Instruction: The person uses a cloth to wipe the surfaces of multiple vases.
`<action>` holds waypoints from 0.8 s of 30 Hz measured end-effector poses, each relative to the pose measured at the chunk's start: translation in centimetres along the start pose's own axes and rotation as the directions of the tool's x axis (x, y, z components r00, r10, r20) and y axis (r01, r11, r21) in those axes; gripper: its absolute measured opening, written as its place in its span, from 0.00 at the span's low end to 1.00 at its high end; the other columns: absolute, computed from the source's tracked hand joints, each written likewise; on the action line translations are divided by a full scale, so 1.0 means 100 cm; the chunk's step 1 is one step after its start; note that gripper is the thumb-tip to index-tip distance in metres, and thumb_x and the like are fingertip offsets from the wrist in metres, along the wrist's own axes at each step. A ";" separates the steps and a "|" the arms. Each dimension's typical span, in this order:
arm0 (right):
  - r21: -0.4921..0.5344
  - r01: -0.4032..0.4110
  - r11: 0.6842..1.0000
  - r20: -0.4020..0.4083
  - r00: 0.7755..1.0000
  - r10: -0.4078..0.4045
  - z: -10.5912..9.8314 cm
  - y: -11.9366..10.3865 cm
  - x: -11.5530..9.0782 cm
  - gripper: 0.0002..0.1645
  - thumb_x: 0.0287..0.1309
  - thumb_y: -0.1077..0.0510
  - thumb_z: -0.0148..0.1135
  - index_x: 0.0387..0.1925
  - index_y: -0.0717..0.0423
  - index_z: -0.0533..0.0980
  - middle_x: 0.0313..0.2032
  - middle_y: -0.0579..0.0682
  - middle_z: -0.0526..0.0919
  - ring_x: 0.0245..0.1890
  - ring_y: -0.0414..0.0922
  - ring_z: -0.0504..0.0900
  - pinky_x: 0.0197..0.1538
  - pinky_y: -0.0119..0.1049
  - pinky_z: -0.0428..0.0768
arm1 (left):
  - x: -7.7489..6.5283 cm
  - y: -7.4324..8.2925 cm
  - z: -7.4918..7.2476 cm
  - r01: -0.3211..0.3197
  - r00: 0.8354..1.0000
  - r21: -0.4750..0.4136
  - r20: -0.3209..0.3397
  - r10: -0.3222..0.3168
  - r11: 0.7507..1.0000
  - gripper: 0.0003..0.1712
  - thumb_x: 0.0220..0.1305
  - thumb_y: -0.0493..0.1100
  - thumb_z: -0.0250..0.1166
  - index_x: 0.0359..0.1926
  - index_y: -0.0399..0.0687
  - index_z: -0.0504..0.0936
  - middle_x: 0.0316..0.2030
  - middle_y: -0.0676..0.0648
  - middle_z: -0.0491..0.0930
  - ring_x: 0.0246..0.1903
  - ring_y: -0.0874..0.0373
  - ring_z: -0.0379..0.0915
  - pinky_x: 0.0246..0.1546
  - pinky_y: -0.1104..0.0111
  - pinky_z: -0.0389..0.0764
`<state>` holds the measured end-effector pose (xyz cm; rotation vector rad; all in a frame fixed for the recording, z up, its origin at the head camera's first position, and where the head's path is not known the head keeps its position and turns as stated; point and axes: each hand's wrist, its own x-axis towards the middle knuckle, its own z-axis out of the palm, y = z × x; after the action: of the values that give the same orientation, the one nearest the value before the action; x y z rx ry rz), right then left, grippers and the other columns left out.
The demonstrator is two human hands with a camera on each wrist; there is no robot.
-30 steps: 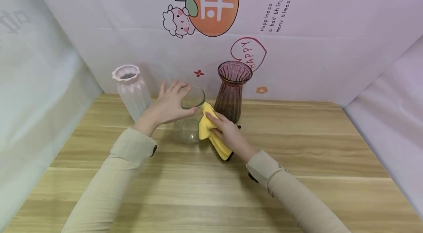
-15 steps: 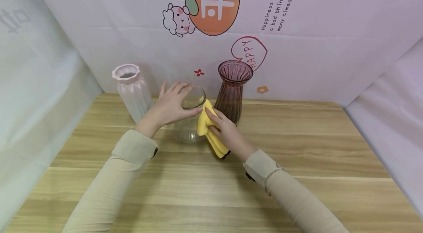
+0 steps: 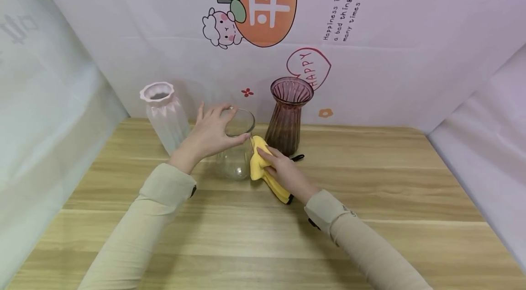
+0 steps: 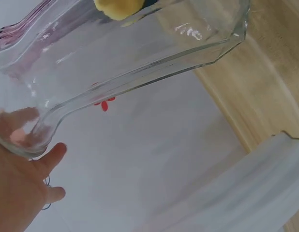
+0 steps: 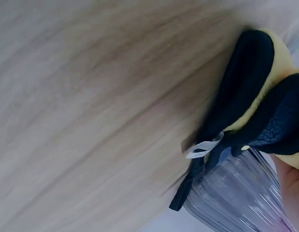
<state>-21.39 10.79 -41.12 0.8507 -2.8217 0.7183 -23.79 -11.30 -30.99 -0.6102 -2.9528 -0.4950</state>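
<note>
A clear glass vase stands upright on the table, and my left hand holds it by the rim, thumb on the near side and fingers on the far side. In my right hand is a bunched yellow cleaning cloth, pressed to or very near the vase's right side; exact contact is hard to tell. The left wrist view shows the vase up close, with a bit of yellow cloth beyond the glass. Dark blue edging and a white tag on the cloth appear in the right wrist view.
Behind my right hand stands a ribbed purple glass vase. A white-pink pleated vase is left of the clear one, close to my left wrist. The wood-grain table ends at a printed white cloth backdrop.
My right hand and the cloth rose slightly along the clear vase's side, then slid back down toward its lower part. My left hand has stayed at the rim.
</note>
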 end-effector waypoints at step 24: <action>0.100 0.089 0.991 -0.146 0.986 -0.074 -0.009 -0.012 0.013 0.33 0.63 0.63 0.57 0.69 0.57 0.61 0.65 0.61 0.68 0.59 0.57 0.76 0.55 0.46 0.80 | 0.004 -0.005 -0.001 -0.037 0.998 -0.007 0.046 0.038 0.999 0.49 0.58 0.70 0.56 0.73 0.51 0.56 0.72 0.47 0.57 0.73 0.47 0.48 0.72 0.40 0.31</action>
<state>-21.85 9.68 -39.49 0.8868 -2.6274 0.8869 -24.33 -11.59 -30.99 -0.6857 -2.9781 -0.4933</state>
